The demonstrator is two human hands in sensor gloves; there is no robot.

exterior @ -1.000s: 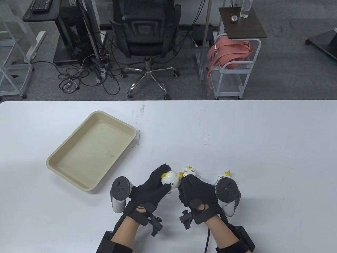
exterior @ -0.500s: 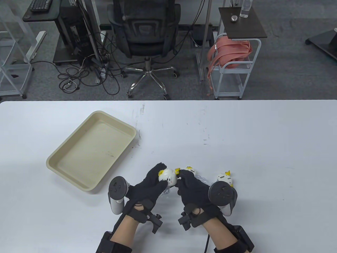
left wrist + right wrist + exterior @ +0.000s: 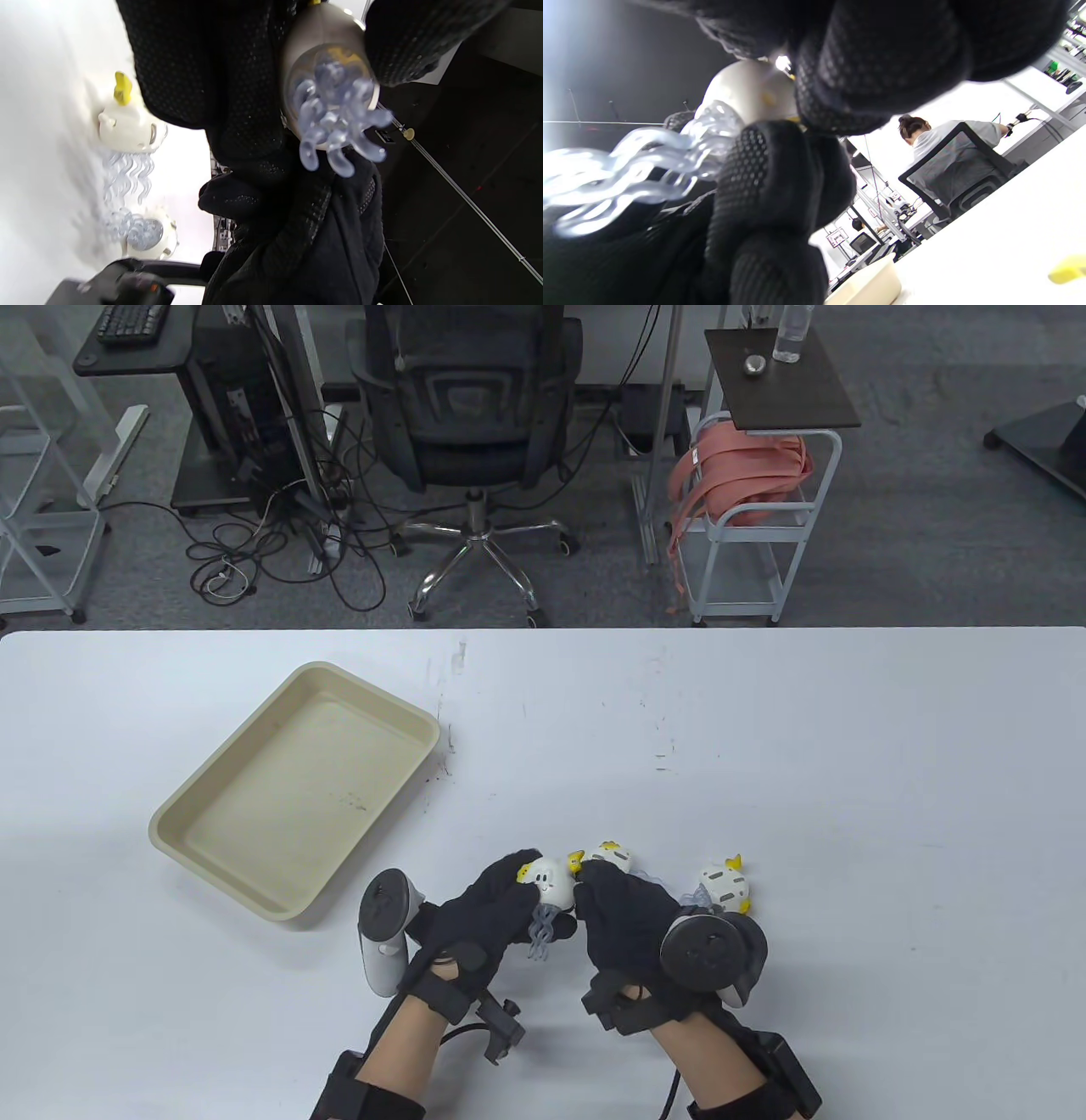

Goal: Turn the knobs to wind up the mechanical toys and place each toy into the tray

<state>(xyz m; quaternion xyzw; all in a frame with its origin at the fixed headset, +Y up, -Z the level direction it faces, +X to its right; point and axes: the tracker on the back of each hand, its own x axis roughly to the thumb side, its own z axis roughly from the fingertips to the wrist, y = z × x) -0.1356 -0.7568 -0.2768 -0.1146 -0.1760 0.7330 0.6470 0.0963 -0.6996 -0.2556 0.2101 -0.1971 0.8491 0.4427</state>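
White plastic, egg-shaped and marked with a small printed face, the wind-up toy (image 3: 550, 881) is sitting between both gloved hands just above the near middle of the desk (image 3: 764, 729). The left hand (image 3: 488, 909) is curling its fingers round the toy's left side and is gripping it, with clear wavy tentacle legs (image 3: 543, 931) hanging down from the toy's underside. In the left wrist view those translucent legs (image 3: 335, 114) are fanning out from the round base of the toy, which the black fingers (image 3: 237, 76) are wrapping on both sides. The right hand (image 3: 624, 909) is pressing against the toy's right side with its fingers curled in toward it; in the right wrist view its fingers (image 3: 878, 63) are closing on the pale shell (image 3: 746, 91), though the knob itself is hidden.

Two more toys of the same kind are lying on the desk: one (image 3: 609, 855) just beyond the right hand's knuckles, another (image 3: 725, 885) beside the right-hand tracker (image 3: 706, 954). The left-hand tracker (image 3: 386, 929) is jutting out to the left of its glove.

Beige and rectangular, the tray (image 3: 297, 789) is lying at an angle on the left part of the desk, well apart from the hands, with nothing in it. Beyond the desk's far edge an office chair (image 3: 471, 398) and a small white cart (image 3: 751, 534) holding pink straps are standing on the grey floor.
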